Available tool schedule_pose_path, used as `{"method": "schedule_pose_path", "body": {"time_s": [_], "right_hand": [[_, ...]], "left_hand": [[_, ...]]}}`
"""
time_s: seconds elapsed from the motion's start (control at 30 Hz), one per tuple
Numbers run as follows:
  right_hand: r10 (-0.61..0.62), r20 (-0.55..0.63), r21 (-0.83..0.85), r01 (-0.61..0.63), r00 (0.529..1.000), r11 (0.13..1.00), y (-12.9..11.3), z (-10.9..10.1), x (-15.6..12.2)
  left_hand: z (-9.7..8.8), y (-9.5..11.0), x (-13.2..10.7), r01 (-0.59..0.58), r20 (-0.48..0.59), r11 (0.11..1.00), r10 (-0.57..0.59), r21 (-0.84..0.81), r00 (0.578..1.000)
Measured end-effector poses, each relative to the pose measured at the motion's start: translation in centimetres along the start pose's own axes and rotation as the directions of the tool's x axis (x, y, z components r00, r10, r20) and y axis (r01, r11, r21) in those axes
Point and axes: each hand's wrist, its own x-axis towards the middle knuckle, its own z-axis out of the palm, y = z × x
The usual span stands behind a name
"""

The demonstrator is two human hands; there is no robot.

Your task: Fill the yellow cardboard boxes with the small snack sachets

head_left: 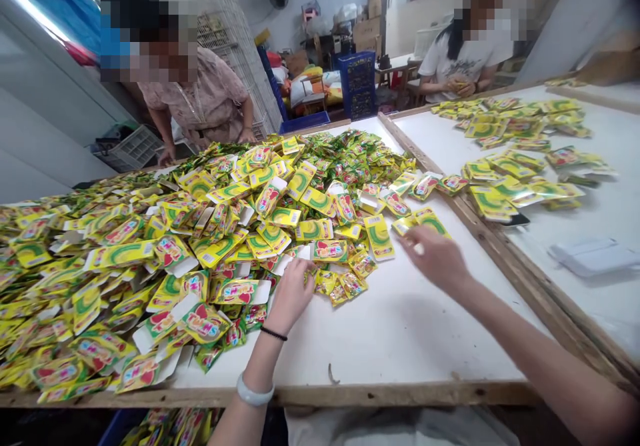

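A big heap of yellow-green printed card packets [165, 246] covers the left and middle of the white table [400, 326]. My left hand [293, 293] reaches into the heap's near edge, its fingers curled on a white-edged card [300, 254] and small sachets. My right hand [435, 254] lies palm down at the heap's right edge, fingers pressed on a yellow-green card [425, 223]. A black hair tie and a pale bangle [255, 393] sit on my left wrist.
A wooden rail [500, 239] splits this table from a second white table on the right, which bears smaller stacks of packets [515, 186] and white sheets [593, 256]. One person leans on the far left edge; another sits at the far right. A blue crate [357, 83] stands behind.
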Motion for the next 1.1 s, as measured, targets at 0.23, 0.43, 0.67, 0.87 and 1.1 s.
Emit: {"method": "schedule_pose_path", "body": {"time_s": [0.23,0.43,0.67,0.87,1.1], "right_hand": [[-0.035,0.205,0.178,-0.002,0.978,0.984,-7.0,7.6,-0.1],[-0.002,0.224,0.439,-0.099,0.975,0.893,-4.1,6.1,-0.4],[-0.043,0.34,0.899,-0.311,0.94,0.31,-7.6,2.3,-2.0],[0.111,0.371,0.902,-0.386,0.922,0.192,-11.2,4.0,-3.4],[-0.026,0.426,0.898,-0.419,0.904,0.135,-7.7,4.3,-6.5]], "left_hand": [[0.3,-2.8,-1.1,0.048,0.008,0.998,-0.048,0.052,0.999],[0.9,-4.2,-0.7,0.092,-0.037,0.992,-0.096,-0.087,0.995],[-0.5,-0.7,-1.5,0.212,-0.063,0.876,-0.264,-0.432,0.963],[1.4,5.4,-2.6,0.261,0.101,0.544,-0.306,-0.797,0.947],[4.5,7.7,-3.4,0.259,0.24,0.468,-0.1,-0.845,0.966]]}}
